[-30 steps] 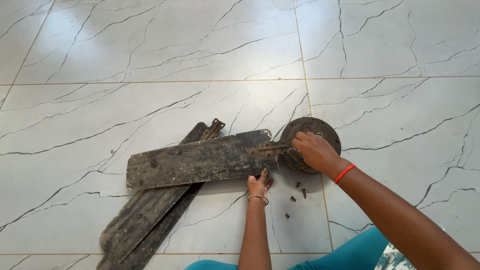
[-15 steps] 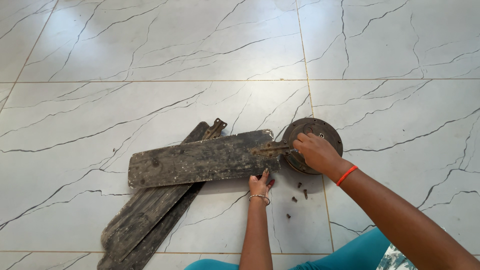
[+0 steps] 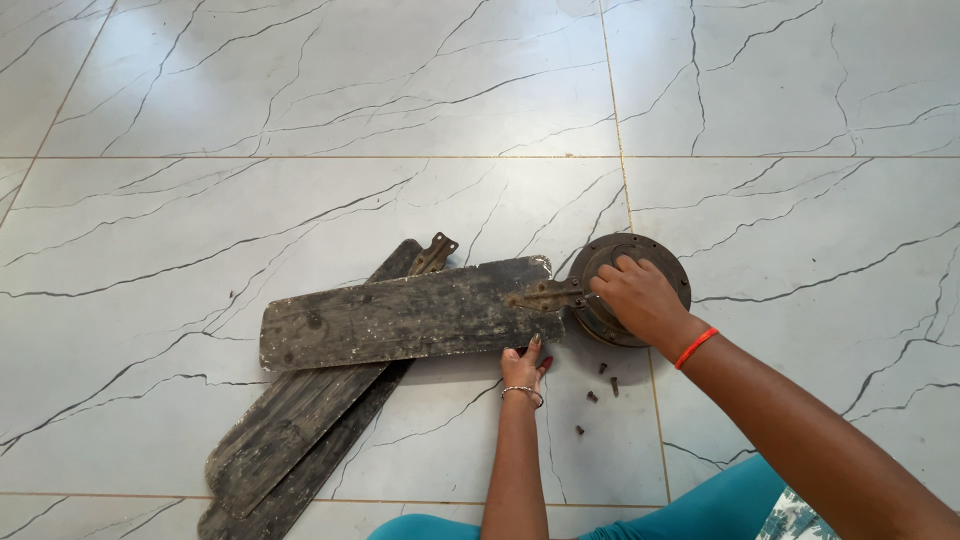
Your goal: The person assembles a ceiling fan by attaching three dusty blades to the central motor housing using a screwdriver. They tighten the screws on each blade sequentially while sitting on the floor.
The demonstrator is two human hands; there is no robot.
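A dirty dark fan blade [image 3: 405,315] lies flat on the floor, its metal bracket [image 3: 545,296] reaching to a round rusty fan motor hub [image 3: 655,262]. My right hand [image 3: 640,298] rests on the hub with fingers curled at the bracket's end; whether it holds anything small is hidden. At the blade's near edge, close to the bracket, my left hand [image 3: 526,364] presses with its fingertips. Two more blades [image 3: 300,425] lie stacked under the first one, slanting toward the lower left, one with a bracket [image 3: 435,252] sticking out at the top.
Several small dark screws [image 3: 600,380] lie scattered on the white marble-pattern floor tiles [image 3: 300,120] just below the hub. My teal-clad knee [image 3: 720,505] is at the bottom edge.
Almost nothing differs: both hands stay on the blade and hub, my right hand's fingers shifting only slightly at the bracket.
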